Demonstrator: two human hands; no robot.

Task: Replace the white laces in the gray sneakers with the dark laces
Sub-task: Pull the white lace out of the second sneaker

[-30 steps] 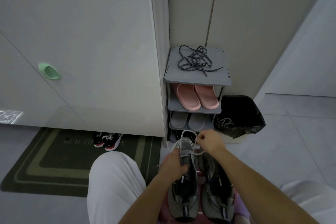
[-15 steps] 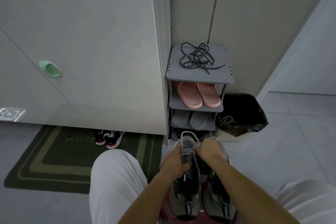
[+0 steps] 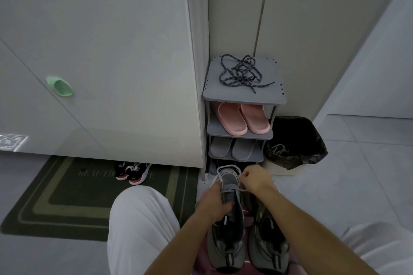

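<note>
Corner view. Gray shoe rack [image 3: 244,96] stands against the wall. Gray sneakers [image 3: 226,250] sit side by side between the person's knees, toes toward the rack. Dark laces [image 3: 241,73] lie tangled on the rack's top shelf. Left hand [image 3: 212,202] grips the left one's upper, fingers curled; right hand [image 3: 257,179] pinches the white lace [image 3: 232,189] near the toe.

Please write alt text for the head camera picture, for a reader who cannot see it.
A person's left hand holds a gray sneaker while the right hand pinches its white lace near the toe; a second sneaker stands beside it. Dark laces lie tangled on top of a gray shoe rack ahead.
</note>
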